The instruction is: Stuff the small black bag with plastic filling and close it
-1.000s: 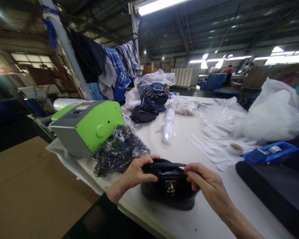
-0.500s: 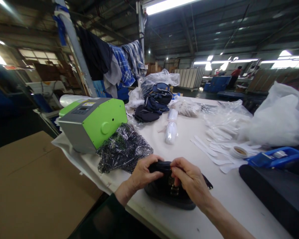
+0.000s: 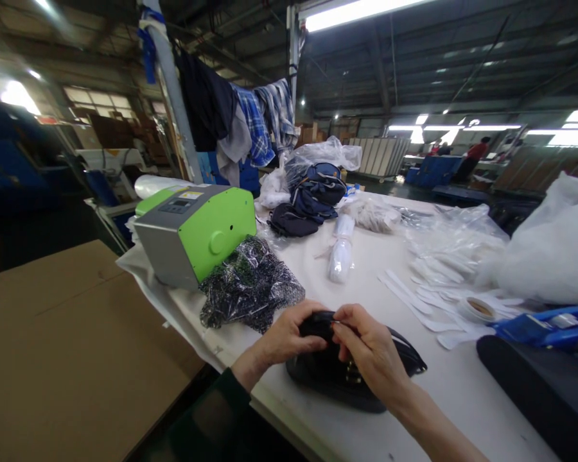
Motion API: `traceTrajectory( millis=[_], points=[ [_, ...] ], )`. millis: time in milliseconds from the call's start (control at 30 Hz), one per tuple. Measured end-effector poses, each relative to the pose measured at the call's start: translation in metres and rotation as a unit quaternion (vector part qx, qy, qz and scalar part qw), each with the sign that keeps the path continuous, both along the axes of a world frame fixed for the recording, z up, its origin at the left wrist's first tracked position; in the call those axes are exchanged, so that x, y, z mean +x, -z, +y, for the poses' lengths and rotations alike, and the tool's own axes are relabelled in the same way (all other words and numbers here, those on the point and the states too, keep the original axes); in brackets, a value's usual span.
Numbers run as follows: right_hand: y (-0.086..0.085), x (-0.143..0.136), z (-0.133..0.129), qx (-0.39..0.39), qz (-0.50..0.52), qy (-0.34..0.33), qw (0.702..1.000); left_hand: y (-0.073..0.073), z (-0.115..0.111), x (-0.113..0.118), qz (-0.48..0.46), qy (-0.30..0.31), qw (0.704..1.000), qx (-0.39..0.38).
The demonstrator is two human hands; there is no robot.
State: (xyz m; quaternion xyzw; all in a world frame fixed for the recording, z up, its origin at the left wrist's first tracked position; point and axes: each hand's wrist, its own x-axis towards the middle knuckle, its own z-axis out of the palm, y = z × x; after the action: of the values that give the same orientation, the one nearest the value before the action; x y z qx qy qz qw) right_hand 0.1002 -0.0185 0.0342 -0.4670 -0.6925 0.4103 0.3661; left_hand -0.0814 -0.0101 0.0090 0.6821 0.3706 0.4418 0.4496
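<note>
A small black bag (image 3: 318, 378) with gold-coloured metal fittings rests on the white table (image 3: 443, 398) close in front of me. My left hand (image 3: 291, 333) grips its upper edge, thumb on the near side and fingers behind. My right hand (image 3: 366, 343) pinches at the same upper edge, just right of the left hand, and covers part of the front. What lies between the right fingertips is too small to make out. A dark strap or flap of the bag shows beyond the right wrist.
Left of the bag lie crumpled black-patterned plastic (image 3: 253, 282) and a green-grey machine (image 3: 197, 231). Farther back are dark blue bags (image 3: 318, 192) and a wrapped white roll (image 3: 341, 250). To the right are white strips (image 3: 414, 301), a tape roll (image 3: 476, 309) and a blue tape dispenser (image 3: 549, 327).
The view has turned slightly left, so the surroundings sit farther right. Both hands stay at the bag's upper edge, and more of its dark part shows beyond the right wrist.
</note>
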Motion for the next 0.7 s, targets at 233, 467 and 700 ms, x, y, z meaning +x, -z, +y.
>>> traceTrajectory(
  millis=[233, 467, 700],
  points=[
    [-0.007, -0.023, -0.004, 0.103, -0.104, -0.029, 0.989, 0.015, -0.007, 0.016, -0.024, -0.035, 0.999, -0.003],
    [-0.016, -0.025, 0.007, 0.014, -0.077, -0.084, 0.993, 0.02, -0.008, 0.016, -0.112, -0.026, 0.993, -0.019],
    [-0.009, -0.011, 0.01, -0.005, -0.045, -0.073, 0.996, 0.03, -0.005, 0.024, -0.164, -0.028, 0.981, -0.102]
  ],
)
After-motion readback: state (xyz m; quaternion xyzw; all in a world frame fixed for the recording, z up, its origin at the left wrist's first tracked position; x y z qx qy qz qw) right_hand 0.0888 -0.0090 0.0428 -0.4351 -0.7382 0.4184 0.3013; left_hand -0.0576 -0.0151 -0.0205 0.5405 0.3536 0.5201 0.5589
